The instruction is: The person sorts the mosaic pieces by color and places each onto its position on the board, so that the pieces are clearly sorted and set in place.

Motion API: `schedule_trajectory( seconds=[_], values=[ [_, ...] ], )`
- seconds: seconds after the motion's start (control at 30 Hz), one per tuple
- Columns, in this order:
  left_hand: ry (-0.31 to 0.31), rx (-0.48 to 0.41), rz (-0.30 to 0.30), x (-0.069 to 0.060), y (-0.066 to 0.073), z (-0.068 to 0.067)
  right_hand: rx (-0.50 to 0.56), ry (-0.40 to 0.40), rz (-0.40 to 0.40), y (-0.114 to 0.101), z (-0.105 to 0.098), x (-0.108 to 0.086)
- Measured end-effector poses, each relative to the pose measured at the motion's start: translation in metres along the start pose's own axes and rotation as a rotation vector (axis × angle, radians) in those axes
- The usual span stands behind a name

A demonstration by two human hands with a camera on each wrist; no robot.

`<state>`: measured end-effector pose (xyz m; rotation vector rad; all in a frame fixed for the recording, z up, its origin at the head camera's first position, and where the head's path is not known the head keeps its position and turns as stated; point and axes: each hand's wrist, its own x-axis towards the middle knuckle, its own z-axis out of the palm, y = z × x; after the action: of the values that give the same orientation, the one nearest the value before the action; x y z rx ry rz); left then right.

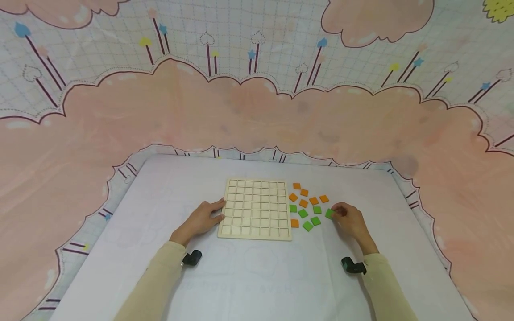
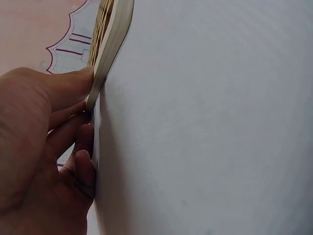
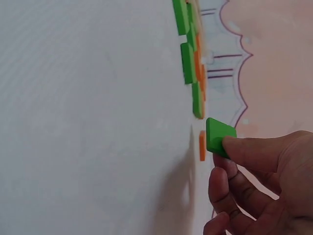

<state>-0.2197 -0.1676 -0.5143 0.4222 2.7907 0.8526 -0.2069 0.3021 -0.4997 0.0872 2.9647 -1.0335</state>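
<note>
A pale wooden grid board lies flat on the white table. At its left edge rests my left hand, thumb and forefinger spread apart along the rim; the left wrist view shows the thumb against the board's side. My right hand pinches a green square tile between thumb and fingers, right of the scattered tiles. Up close in the right wrist view, that green tile is tilted and raised off the table. The board's visible squares hold no tiles.
Several orange tiles and several green tiles lie loose between the board and my right hand. A patterned pink and white cloth rises behind the white table. Each wrist carries a small black camera.
</note>
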Motion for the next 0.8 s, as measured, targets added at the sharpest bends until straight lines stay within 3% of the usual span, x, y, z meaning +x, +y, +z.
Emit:
schedule_trajectory(
  seconds=[0.8],
  values=[
    [-0.009,-0.024,-0.064,0.002,0.005,0.002,0.072,0.033,-0.102,-0.038,0.009,0.008]
  ],
)
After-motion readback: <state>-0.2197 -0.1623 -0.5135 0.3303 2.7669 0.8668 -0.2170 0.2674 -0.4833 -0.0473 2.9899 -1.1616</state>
